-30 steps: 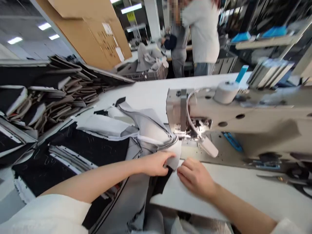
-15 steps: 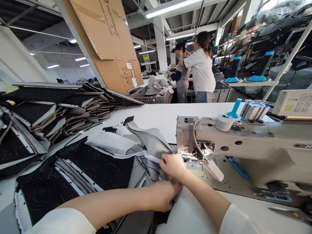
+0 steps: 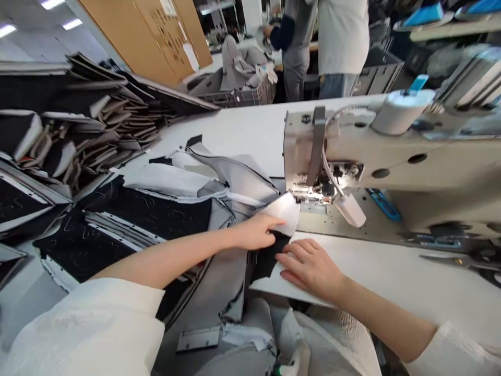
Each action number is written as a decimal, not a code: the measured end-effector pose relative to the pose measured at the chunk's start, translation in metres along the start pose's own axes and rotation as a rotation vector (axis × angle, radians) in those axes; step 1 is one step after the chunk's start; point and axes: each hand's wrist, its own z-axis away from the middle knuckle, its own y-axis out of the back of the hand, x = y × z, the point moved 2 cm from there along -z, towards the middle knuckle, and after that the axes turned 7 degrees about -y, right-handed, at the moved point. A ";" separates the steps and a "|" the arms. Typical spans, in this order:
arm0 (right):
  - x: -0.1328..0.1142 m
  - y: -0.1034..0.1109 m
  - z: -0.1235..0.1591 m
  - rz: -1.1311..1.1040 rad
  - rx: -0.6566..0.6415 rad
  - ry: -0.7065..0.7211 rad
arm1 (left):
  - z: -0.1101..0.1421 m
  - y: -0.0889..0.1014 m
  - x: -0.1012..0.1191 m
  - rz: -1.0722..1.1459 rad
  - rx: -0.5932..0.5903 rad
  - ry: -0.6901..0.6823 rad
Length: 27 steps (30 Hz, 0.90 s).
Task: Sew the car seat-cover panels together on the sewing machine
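A grey fabric piece point(image 3: 285, 211) runs up to the needle area of the sewing machine point(image 3: 313, 180), its tip at the presser foot. My left hand point(image 3: 256, 231) is closed on this fabric's near side, index finger stretched along it and thumb below. Under it hangs a black fabric strip point(image 3: 270, 256). My right hand point(image 3: 311, 266) lies nearer to me with its fingers apart, fingertips at the strip's right edge. More grey mesh fabric point(image 3: 246, 180) bunches to the left of the machine, joined to white edging. Part of the left fingers is hidden.
Black panels point(image 3: 172, 219) lie on the left of the white table point(image 3: 250, 125). Behind them rises a stack of folded pieces point(image 3: 117, 115). Scissors point(image 3: 450, 259) rest at the right. A cardboard box point(image 3: 156, 42), a grey crate point(image 3: 242, 96) and two people stand beyond.
My right hand has left the fabric by the needle and come down towards me, its fingers now loosened. My left hand has moved up onto the grey fabric. The view has tilted down.
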 end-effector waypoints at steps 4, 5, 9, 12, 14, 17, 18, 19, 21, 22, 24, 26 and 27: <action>-0.019 -0.014 -0.007 0.076 -0.099 0.021 | -0.004 0.001 0.006 -0.094 -0.084 0.053; -0.022 -0.018 -0.010 0.114 -0.116 0.020 | -0.004 0.000 0.009 -0.149 -0.104 0.055; -0.033 -0.028 -0.021 0.285 -0.065 0.081 | -0.006 -0.002 0.017 -0.404 -0.156 0.058; -0.033 -0.028 -0.027 0.291 -0.051 0.088 | -0.007 0.001 0.014 -0.500 -0.185 0.110; -0.028 -0.025 -0.028 0.242 -0.084 0.092 | -0.009 0.006 0.010 -0.475 -0.167 0.111; -0.021 -0.019 -0.022 0.184 -0.080 0.154 | -0.010 0.011 0.008 -0.334 -0.130 0.064; -0.020 -0.018 -0.018 0.179 -0.050 0.171 | -0.010 0.012 0.008 -0.279 -0.125 0.056; -0.020 -0.018 -0.015 0.184 -0.011 0.180 | -0.009 0.011 0.008 -0.229 -0.124 0.055; -0.022 -0.020 -0.009 0.214 0.063 0.173 | -0.008 0.008 0.010 -0.151 -0.118 0.065; -0.024 -0.022 -0.007 0.236 0.090 0.161 | -0.007 0.006 0.011 -0.127 -0.112 0.069; -0.028 -0.026 -0.004 0.274 0.125 0.148 | -0.006 0.001 0.013 -0.101 -0.096 0.077; -0.032 -0.027 -0.002 0.291 0.157 0.153 | -0.006 -0.003 0.014 -0.090 -0.084 0.084; -0.033 -0.026 -0.001 0.290 0.171 0.158 | -0.007 -0.004 0.015 -0.087 -0.080 0.084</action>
